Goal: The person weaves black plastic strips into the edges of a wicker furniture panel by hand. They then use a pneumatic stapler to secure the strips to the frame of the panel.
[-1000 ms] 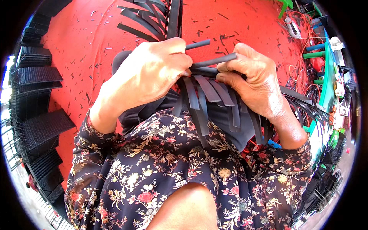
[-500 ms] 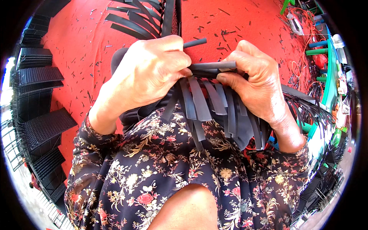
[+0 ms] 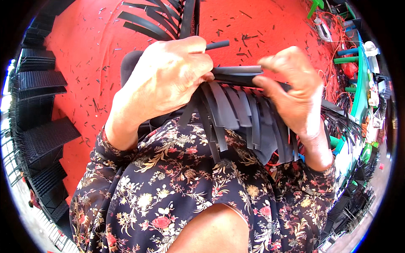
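My left hand (image 3: pixel 168 80) is closed around a bundle of flat black plastic strips (image 3: pixel 236 114) held over my lap. The strips hang down in a fringe from a horizontal black strip (image 3: pixel 238 69) that runs between both hands. A round black rod end (image 3: pixel 217 44) sticks out past my left fingers. My right hand (image 3: pixel 291 92) pinches the right part of the same bundle, fingers bent over the horizontal strip. More long black strips (image 3: pixel 156 21) fan out on the red floor beyond my hands. My floral sleeves cover both forearms.
A red mat (image 3: pixel 93 55) littered with small black offcuts lies ahead. Stacks of black woven panels (image 3: pixel 40 84) stand along the left. At the right are green plastic items (image 3: pixel 360 76), orange cord (image 3: pixel 333 29) and bundles of black strips (image 3: pixel 346 126).
Both hands lifted the bundle closer to the camera. My right fingers shifted from lying along the strips to a raised pinch on the horizontal strip.
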Motion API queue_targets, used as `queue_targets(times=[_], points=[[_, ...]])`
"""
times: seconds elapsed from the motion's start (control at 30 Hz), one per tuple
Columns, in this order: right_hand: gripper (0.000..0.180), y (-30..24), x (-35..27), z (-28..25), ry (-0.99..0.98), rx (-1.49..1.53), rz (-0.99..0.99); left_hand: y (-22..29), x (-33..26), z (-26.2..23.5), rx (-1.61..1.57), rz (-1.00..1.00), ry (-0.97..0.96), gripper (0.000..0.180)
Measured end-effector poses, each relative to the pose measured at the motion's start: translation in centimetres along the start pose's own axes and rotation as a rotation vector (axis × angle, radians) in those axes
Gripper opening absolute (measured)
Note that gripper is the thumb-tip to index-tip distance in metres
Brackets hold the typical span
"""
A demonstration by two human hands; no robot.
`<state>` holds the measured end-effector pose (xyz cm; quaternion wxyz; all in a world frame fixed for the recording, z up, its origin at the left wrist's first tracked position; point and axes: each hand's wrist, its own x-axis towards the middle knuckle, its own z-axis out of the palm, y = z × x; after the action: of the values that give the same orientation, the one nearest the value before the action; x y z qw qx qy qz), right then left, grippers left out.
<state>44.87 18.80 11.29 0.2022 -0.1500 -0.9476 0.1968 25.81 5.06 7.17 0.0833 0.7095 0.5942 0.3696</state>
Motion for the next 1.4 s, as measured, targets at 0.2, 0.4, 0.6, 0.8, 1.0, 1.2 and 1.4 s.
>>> queue_targets(times=[0.2,0.4,0.6,0.8,1.0,1.2,1.4], points=[[0.026,-2.0,2.1,-1.0,0.028,-0.019,-0.359,-0.6,0.0,0.3,-0.008,0.002,0.028,0.005],[0.024,-1.2,2.5,0.2,-0.144,-0.081,-0.365,-0.3,0.4,0.0,0.016,0.009,-0.003,0.016],[0.021,-0.9,2.3,0.7,-0.21,0.03,-0.225,-0.3,0.1,-0.1,0.039,0.007,0.003,0.016],[0.019,-0.8,2.2,0.8,-0.251,-0.042,-0.257,-0.2,0.3,-0.4,0.019,0.016,-0.005,0.017],[0.021,-0.4,1.8,0.8,-0.196,-0.069,-0.341,-0.7,0.3,-0.5,-0.052,0.022,0.034,0.021],[0.023,-0.3,1.8,0.4,-0.185,-0.072,-0.357,-0.3,-2.4,0.7,-0.097,-0.037,0.384,0.026],[0.017,-0.2,1.6,0.4,-0.15,-0.04,-0.334,-0.6,-5.5,2.0,-0.07,-0.065,0.485,0.025]])
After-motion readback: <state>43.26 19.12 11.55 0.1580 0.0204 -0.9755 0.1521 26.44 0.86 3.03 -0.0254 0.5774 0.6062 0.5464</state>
